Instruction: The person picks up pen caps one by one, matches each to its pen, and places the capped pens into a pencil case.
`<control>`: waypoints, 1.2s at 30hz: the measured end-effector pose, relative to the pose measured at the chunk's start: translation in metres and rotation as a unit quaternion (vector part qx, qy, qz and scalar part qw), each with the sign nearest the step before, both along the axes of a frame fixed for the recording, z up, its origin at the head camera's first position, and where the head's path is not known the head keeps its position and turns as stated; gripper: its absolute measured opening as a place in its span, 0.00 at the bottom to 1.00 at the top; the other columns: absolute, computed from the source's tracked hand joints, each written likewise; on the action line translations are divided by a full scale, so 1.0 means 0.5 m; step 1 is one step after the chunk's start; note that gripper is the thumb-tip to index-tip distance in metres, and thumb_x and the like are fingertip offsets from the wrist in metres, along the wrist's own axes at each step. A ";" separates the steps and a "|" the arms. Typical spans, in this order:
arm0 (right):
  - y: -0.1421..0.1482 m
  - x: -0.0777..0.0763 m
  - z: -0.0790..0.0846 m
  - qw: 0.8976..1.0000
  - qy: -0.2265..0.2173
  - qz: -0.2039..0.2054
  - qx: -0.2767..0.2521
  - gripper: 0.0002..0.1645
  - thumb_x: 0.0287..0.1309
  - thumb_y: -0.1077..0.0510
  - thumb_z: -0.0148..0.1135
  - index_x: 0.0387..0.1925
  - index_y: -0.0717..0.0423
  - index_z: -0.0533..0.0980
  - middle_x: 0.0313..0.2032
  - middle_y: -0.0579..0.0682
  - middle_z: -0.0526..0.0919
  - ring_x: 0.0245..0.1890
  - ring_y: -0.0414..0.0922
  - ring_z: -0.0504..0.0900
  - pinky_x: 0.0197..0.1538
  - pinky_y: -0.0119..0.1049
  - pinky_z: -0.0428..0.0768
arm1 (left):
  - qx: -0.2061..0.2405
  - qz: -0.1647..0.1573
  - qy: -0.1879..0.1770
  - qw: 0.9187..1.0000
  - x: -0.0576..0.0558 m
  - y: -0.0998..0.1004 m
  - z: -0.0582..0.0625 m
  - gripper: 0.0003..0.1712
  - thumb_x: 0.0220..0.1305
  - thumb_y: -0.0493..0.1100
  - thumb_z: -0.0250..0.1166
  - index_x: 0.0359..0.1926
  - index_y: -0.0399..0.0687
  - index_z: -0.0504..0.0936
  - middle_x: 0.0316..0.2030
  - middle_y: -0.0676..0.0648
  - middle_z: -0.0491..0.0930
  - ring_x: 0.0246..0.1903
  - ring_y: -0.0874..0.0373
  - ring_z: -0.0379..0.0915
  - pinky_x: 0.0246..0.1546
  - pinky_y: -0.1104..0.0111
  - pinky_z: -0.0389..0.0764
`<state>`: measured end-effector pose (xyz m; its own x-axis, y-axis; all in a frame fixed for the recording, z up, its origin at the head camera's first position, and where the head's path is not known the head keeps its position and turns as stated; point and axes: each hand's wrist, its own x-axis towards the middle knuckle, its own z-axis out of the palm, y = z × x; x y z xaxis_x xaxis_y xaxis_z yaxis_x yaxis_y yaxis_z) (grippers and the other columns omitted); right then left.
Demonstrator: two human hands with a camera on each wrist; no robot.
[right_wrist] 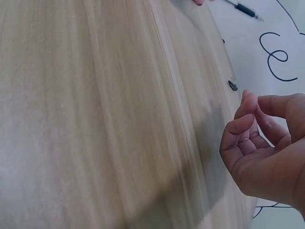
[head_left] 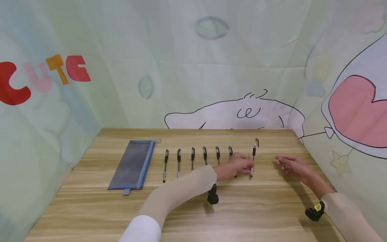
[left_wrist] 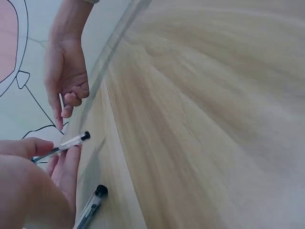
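Note:
Raised off the tabletop, a slim clear pen (head_left: 253,158) with a black grip is pinched between the thumb and fingers of my left hand (head_left: 240,163). Its black end plug faces me in the left wrist view, and its bare writing tip (right_wrist: 257,18) points away. A small dark pen cap (right_wrist: 232,85) with a clip lies on the table beyond. My right hand (head_left: 294,168) hovers to the right of the pen, holding nothing. In the right wrist view its thumb and index fingertips are close together, the other fingers loosely bent.
Several similar capped pens (head_left: 165,166) lie in a row across the wooden table (head_left: 242,215), the rightmost partly under my left hand. A flat grey-blue mesh zip pouch (head_left: 130,164) lies at the left. Printed cloth (head_left: 187,77) hangs behind the table and along its sides.

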<state>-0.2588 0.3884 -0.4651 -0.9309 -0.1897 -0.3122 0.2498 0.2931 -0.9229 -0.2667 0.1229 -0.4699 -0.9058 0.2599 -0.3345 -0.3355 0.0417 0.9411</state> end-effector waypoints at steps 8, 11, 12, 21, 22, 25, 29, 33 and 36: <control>-0.039 -0.029 0.006 1.000 0.002 0.025 0.011 0.38 0.78 0.47 0.52 0.73 0.72 0.60 0.38 0.32 0.83 0.34 0.31 0.77 0.37 0.26 0.78 | 0.041 -0.019 -0.012 0.999 0.026 -0.110 0.020 0.12 0.62 0.30 0.70 0.47 0.36 0.85 0.36 0.38 0.89 0.32 0.54 0.88 0.43 0.62 0.90; -0.050 -0.041 0.011 1.000 0.008 0.029 0.006 0.35 0.78 0.48 0.52 0.71 0.70 0.63 0.38 0.34 0.83 0.33 0.31 0.77 0.36 0.25 0.78 | 0.048 -0.020 -0.015 0.999 0.036 -0.164 0.025 0.15 0.62 0.30 0.70 0.51 0.33 0.83 0.39 0.36 0.89 0.33 0.54 0.89 0.45 0.62 0.90; -0.052 -0.044 0.013 1.000 0.009 0.028 0.004 0.33 0.78 0.48 0.53 0.70 0.68 0.66 0.38 0.34 0.83 0.33 0.31 0.77 0.35 0.25 0.78 | 0.049 -0.022 -0.016 0.998 0.039 -0.182 0.027 0.16 0.62 0.30 0.70 0.52 0.32 0.83 0.40 0.36 0.89 0.33 0.55 0.89 0.47 0.61 0.89; -0.063 -0.084 0.010 0.999 0.027 0.016 0.015 0.26 0.75 0.49 0.58 0.66 0.58 0.75 0.37 0.33 0.84 0.32 0.32 0.78 0.34 0.26 0.78 | 0.048 -0.012 -0.023 0.998 0.056 -0.312 0.046 0.24 0.64 0.32 0.69 0.61 0.31 0.78 0.44 0.36 0.88 0.31 0.58 0.87 0.45 0.67 0.89; -0.067 -0.092 0.008 0.999 0.032 0.014 0.020 0.26 0.74 0.49 0.58 0.66 0.59 0.75 0.37 0.32 0.84 0.32 0.32 0.78 0.34 0.25 0.78 | 0.049 -0.008 -0.024 0.999 0.057 -0.323 0.046 0.24 0.65 0.32 0.69 0.61 0.31 0.77 0.44 0.36 0.88 0.31 0.59 0.87 0.44 0.68 0.89; -0.078 -0.117 0.003 0.999 0.040 0.001 0.032 0.28 0.73 0.49 0.60 0.66 0.60 0.74 0.34 0.31 0.83 0.32 0.32 0.78 0.35 0.25 0.79 | 0.042 0.002 -0.023 0.999 0.063 -0.351 0.046 0.25 0.65 0.32 0.68 0.62 0.31 0.77 0.44 0.36 0.88 0.32 0.59 0.87 0.43 0.69 0.90; -0.092 -0.148 -0.003 0.996 0.065 -0.009 0.054 0.33 0.73 0.51 0.60 0.68 0.70 0.68 0.29 0.31 0.82 0.29 0.31 0.78 0.33 0.24 0.79 | 0.039 0.002 -0.025 0.999 0.071 -0.374 0.041 0.24 0.66 0.33 0.68 0.62 0.31 0.77 0.44 0.38 0.88 0.35 0.58 0.87 0.45 0.68 0.89; -0.101 -0.173 -0.010 0.992 0.094 -0.025 0.081 0.35 0.73 0.54 0.59 0.68 0.77 0.64 0.26 0.29 0.80 0.26 0.29 0.78 0.32 0.23 0.79 | 0.042 -0.012 -0.015 0.999 0.081 -0.387 0.035 0.23 0.67 0.33 0.67 0.62 0.30 0.76 0.47 0.35 0.87 0.35 0.59 0.87 0.48 0.66 0.89; -0.109 -0.184 -0.016 0.988 0.101 -0.031 0.110 0.35 0.72 0.53 0.60 0.66 0.78 0.65 0.28 0.29 0.80 0.27 0.29 0.78 0.33 0.22 0.81 | 0.042 -0.018 -0.011 0.999 0.092 -0.395 0.029 0.22 0.67 0.33 0.67 0.60 0.30 0.77 0.47 0.34 0.86 0.35 0.58 0.86 0.46 0.66 0.90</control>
<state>-0.3509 0.3340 -0.4732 -0.9862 -0.0783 -0.1458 0.0904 0.4830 -0.8710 -0.2209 -0.0745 -0.4552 -0.8877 0.3211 -0.3301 -0.3565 -0.0254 0.9340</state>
